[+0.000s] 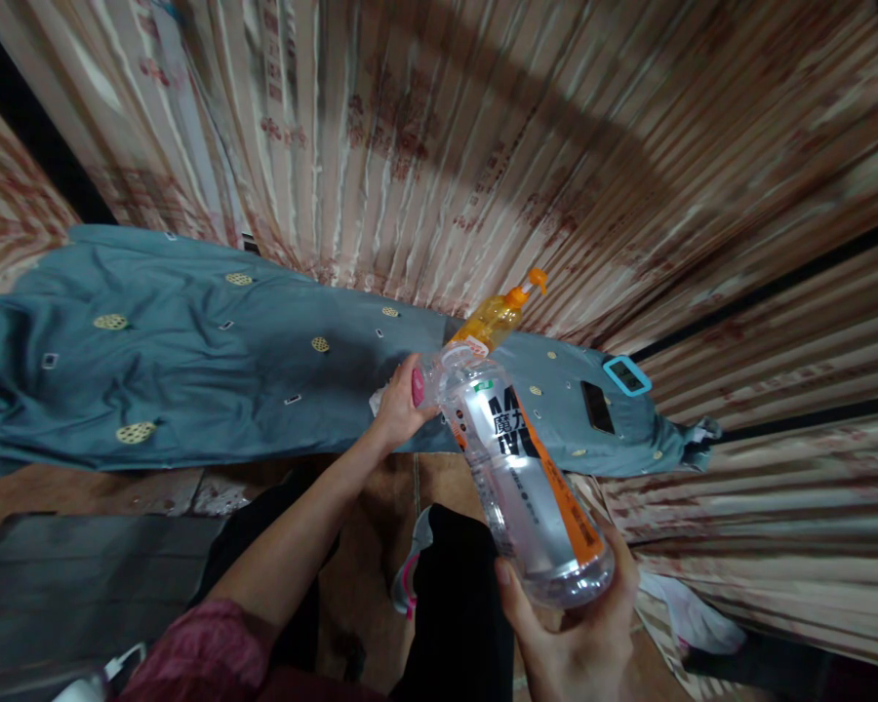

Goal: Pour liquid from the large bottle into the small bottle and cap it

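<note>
A clear plastic bottle (pixel 531 468) with a silver and orange label lies tilted in the air before me, its mouth toward the upper left. Its base rests in my right hand (pixel 585 624), with the thumb and fingers closed round it. At the neck, my left hand (pixel 402 405) is closed, and a small pink piece (pixel 418 386), apparently the cap, shows at its fingers. No liquid can be made out inside. Just behind the bottle's shoulder stands an orange pump bottle (pixel 494 317) with yellow liquid, its lower part hidden.
A blue-green cloth with pineapple prints (pixel 263 341) covers the long, narrow surface ahead. On its right side lie a dark phone (pixel 598 407) and a blue-framed device (pixel 627 374). Pleated curtains (pixel 424 146) hang behind. A dark grey box-like surface (pixel 95 585) is at lower left.
</note>
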